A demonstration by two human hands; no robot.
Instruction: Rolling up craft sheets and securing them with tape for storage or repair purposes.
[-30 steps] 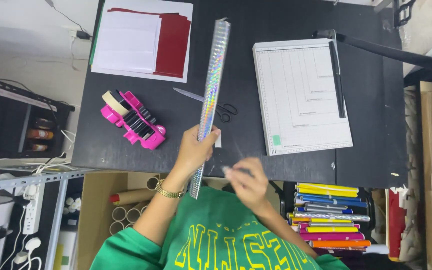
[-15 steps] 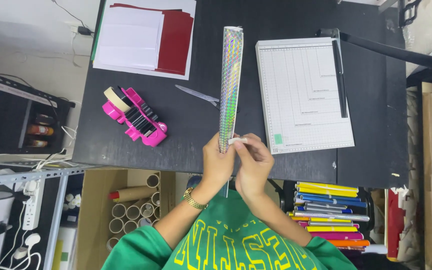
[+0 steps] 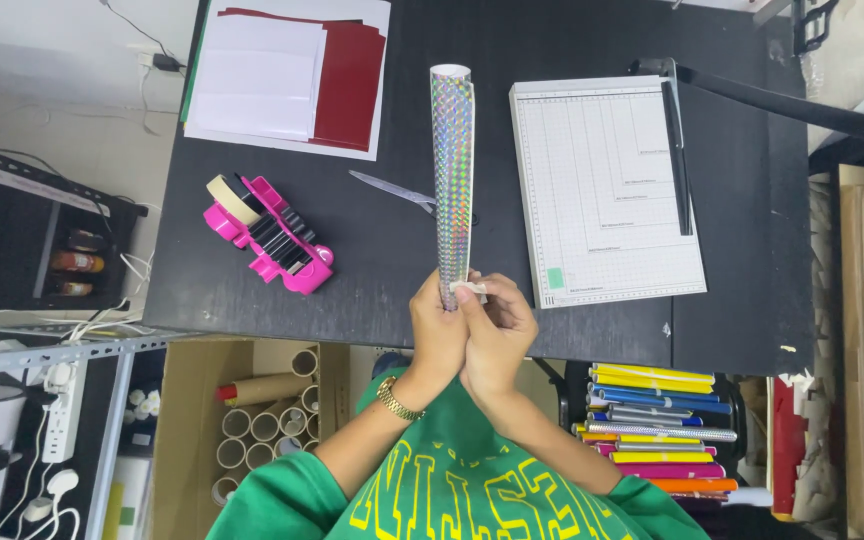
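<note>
A long roll of shiny holographic paper (image 3: pixel 452 170) points away from me over the black table (image 3: pixel 372 270). My left hand (image 3: pixel 436 338) grips its near end; a gold watch is on that wrist. My right hand (image 3: pixel 497 335) presses against the same end, its fingertips pinching a small pale piece of tape or paper at the roll's edge. Both hands touch each other just past the table's front edge.
Scissors (image 3: pixel 392 189) lie under the roll. A pink tape dispenser (image 3: pixel 270 237) sits to the left, white and red sheets (image 3: pixel 287 75) at the back left, a paper trimmer (image 3: pixel 604 187) to the right. Cardboard tubes (image 3: pixel 257 425) and coloured rolls (image 3: pixel 652 430) are stored below.
The roll swung from tilted to nearly straight away from me. My right hand came up to the roll's near end and now pinches a small pale piece there.
</note>
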